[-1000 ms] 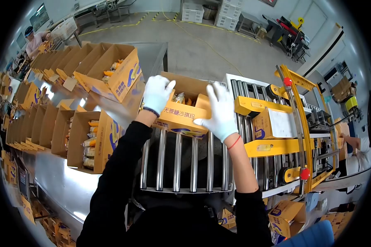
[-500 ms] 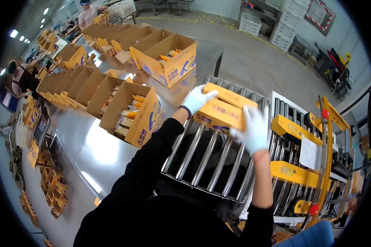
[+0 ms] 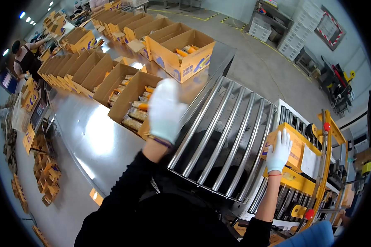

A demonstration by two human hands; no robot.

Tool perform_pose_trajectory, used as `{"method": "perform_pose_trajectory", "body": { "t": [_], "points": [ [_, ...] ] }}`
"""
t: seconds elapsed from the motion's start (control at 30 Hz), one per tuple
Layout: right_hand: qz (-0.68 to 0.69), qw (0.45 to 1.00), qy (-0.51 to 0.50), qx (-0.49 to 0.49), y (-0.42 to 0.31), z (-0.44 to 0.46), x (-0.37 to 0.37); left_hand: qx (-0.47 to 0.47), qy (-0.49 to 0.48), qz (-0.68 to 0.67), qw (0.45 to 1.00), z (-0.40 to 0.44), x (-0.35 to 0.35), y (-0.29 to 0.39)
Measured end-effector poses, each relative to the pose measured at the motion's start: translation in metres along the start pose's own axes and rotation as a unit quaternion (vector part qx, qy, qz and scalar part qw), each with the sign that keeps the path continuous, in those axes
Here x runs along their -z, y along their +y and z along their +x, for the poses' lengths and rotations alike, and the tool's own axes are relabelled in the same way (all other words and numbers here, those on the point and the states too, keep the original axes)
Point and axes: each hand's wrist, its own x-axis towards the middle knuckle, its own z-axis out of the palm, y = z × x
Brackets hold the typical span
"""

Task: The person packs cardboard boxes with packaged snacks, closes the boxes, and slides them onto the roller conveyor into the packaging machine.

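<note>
Carton (image 3: 296,156) at the yellow-framed machine sits between the two yellow side guides (image 3: 294,181), well off to the right of the shiny metal worktop (image 3: 92,138). The right hand (image 3: 279,153), gloved, is opened out with fingers fairly straight, lying against the carton rather than wrapped round it. The left hand (image 3: 165,111) is a blur over the edge of an open box (image 3: 137,84) with wrapped packs (image 3: 132,123) in it, so honestly can't tell how wide it is or if it's touching anything.

Handling-wise, I'd guess the carton is moderately light, stiff along the folded edges but a bit give-y in the middle of the panels, so pressing hard there could dent it. Cardboard shouldn't be too slippery, though smooth gloves might slide a little. Best hold imo is both end walls, low down near the corners, or just a flat palm on the side if it's riding on rollers. The open box wants a grip on its solid walls, cos loose flaps would bend and the packs could shift about
</note>
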Motion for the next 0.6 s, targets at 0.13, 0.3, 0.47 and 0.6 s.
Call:
{"method": "perform_pose_trajectory", "body": {
  "t": [0.13, 0.3, 0.47, 0.6],
  "points": [
    [0.398, 0.915, 0.022, 0.060, -0.076, -0.003, -0.013, 0.022, -0.201, 0.017, 0.979, -0.034, -0.001, -0.030],
    [0.318, 0.914, -0.009, 0.251, -0.154, 0.003, 0.028, -0.150, -0.086, -0.174, 0.969, -0.042, 0.033, -0.001],
    [0.457, 0.845, -0.100, 0.261, -0.123, -0.002, 0.012, 0.076, -0.203, -0.282, 0.935, 0.013, -0.015, -0.019],
    [0.563, 0.801, -0.165, 0.123, -0.133, 0.042, 0.051, 0.073, -0.217, -0.225, 0.947, 0.034, -0.036, -0.043]
  ]
}}
